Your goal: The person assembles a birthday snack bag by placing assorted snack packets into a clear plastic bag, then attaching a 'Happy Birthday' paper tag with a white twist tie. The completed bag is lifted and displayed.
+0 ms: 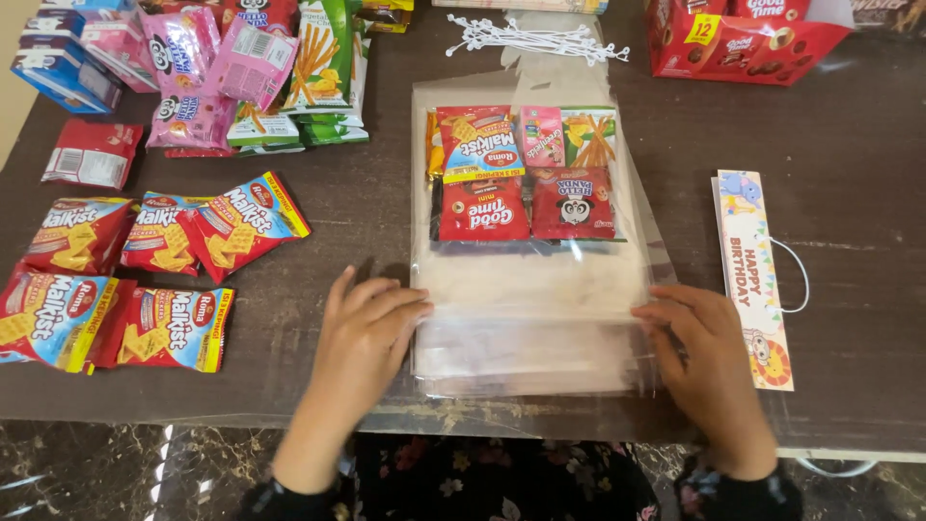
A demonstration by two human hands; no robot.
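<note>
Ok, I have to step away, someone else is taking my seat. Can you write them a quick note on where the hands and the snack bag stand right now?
Left hand: flat on the near left edge of the clear plastic bag, holding nothing.
Right hand: flat on the bag's near right edge.
The bag lies on the dark table, its open end toward the person.
Done: small snack packets sit in the bag's far end.
Left: the open end is not closed; the birthday tag lies loose to the right, the white ties beyond the bag. Spare cracker packs lie left.
</note>
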